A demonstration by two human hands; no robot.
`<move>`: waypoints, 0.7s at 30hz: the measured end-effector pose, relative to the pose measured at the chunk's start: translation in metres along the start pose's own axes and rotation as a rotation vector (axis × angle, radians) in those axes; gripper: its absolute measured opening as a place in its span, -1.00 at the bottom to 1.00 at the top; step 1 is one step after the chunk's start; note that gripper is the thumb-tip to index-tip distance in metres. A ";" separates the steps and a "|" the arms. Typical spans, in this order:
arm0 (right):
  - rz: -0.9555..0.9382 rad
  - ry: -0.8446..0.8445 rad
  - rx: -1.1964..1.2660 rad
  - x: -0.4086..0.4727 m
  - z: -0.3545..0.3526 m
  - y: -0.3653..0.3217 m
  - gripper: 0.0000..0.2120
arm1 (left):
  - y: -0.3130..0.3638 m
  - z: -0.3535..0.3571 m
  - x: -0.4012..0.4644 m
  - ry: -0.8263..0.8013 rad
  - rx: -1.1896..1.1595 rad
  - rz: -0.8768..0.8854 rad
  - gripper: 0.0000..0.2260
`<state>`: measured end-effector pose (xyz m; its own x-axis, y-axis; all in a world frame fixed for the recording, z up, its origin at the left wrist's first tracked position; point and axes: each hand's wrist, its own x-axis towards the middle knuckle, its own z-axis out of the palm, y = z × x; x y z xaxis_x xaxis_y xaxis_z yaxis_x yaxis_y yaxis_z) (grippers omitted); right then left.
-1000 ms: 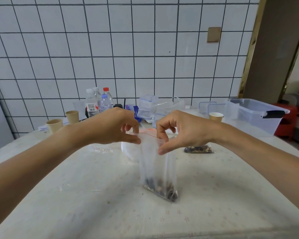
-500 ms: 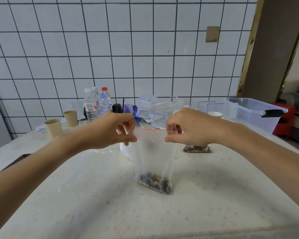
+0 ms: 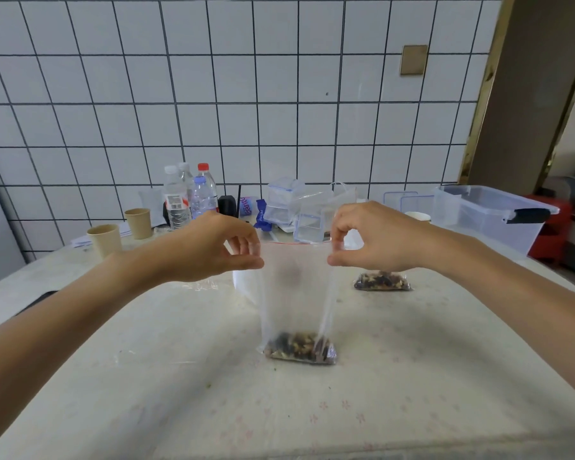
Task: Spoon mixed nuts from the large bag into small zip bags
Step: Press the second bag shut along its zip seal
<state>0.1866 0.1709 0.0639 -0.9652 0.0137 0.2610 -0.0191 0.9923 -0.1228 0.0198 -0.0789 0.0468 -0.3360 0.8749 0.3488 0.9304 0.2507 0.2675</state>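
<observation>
Left hand [image 3: 210, 250] and right hand [image 3: 375, 240] pinched the zip bag [image 3: 296, 293] top corners between fingers; an unsealed strip could spill nuts [image 3: 299, 348] below.

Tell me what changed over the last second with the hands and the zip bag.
The left hand and right hand slid apart along the zip bag top to its corners, stretching the red strip flat. Both keep pinching it; the nuts stay at the bottom, and the filled bag stays put.

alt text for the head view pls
Left hand and right hand pinch the top corners of a clear zip bag upright on a table, nuts at its bottom. A second filled bag lies behind.
</observation>
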 end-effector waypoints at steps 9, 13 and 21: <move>0.150 0.094 0.291 0.001 0.012 0.004 -0.66 | -0.002 0.010 0.002 0.063 -0.148 -0.030 -0.64; 0.173 0.150 0.477 -0.001 0.036 0.008 -0.72 | -0.005 0.029 -0.003 0.128 -0.264 -0.117 -0.57; 0.310 0.135 0.712 -0.012 0.083 0.015 -0.26 | -0.008 0.093 -0.024 0.040 -0.595 -0.348 -0.41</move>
<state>0.1761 0.1759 -0.0204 -0.9148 0.3372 0.2224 0.0400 0.6235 -0.7808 0.0343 -0.0630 -0.0472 -0.6159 0.7663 0.1829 0.5326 0.2339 0.8134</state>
